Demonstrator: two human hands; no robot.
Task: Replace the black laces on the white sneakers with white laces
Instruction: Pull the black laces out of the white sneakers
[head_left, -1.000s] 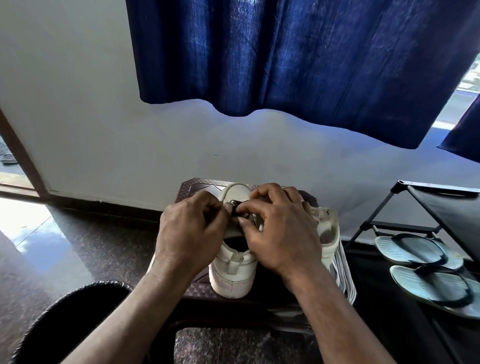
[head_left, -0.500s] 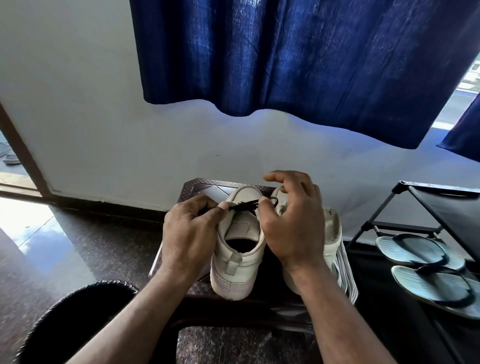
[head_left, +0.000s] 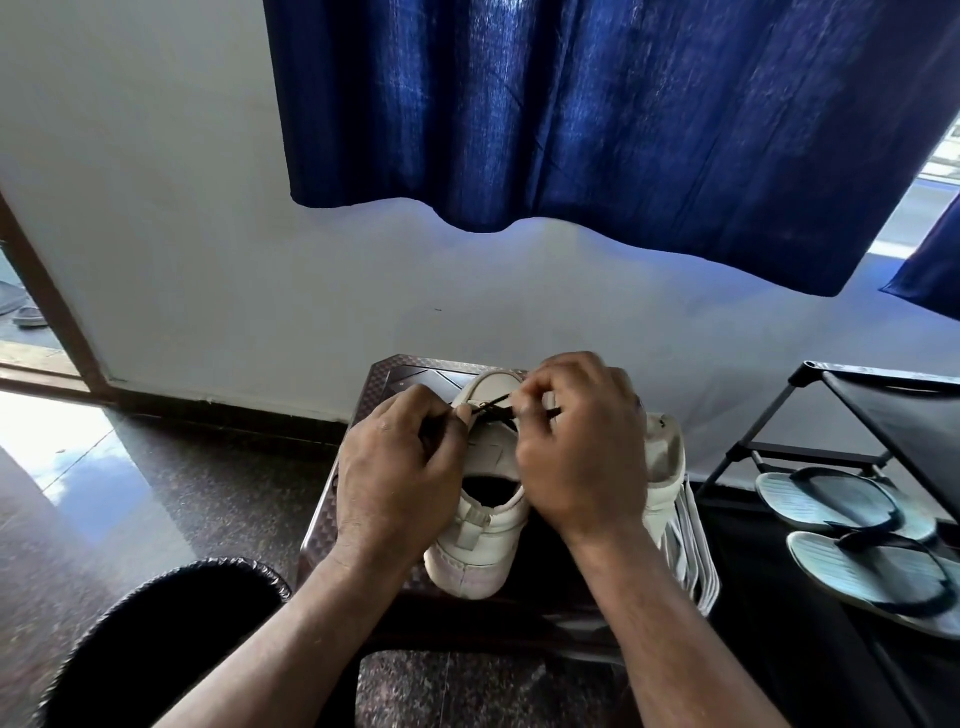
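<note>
A white sneaker stands on a dark brown stool, heel toward me. A second white sneaker sits to its right, mostly hidden behind my right hand. A thin black lace crosses the front of the near sneaker. My left hand pinches the lace's left part between thumb and fingers. My right hand pinches its right part, fingers curled over the shoe's front. White laces hang in strands over the stool's right edge.
A black bin stands at the lower left on the dark polished floor. A black shoe rack at the right holds a pair of pale blue flip-flops. A blue curtain hangs over the white wall. A doorway opens at the far left.
My two hands spread apart, drawing the black lace taut across the sneaker's front, and have now come closer together again. The sneakers have stayed in place.
</note>
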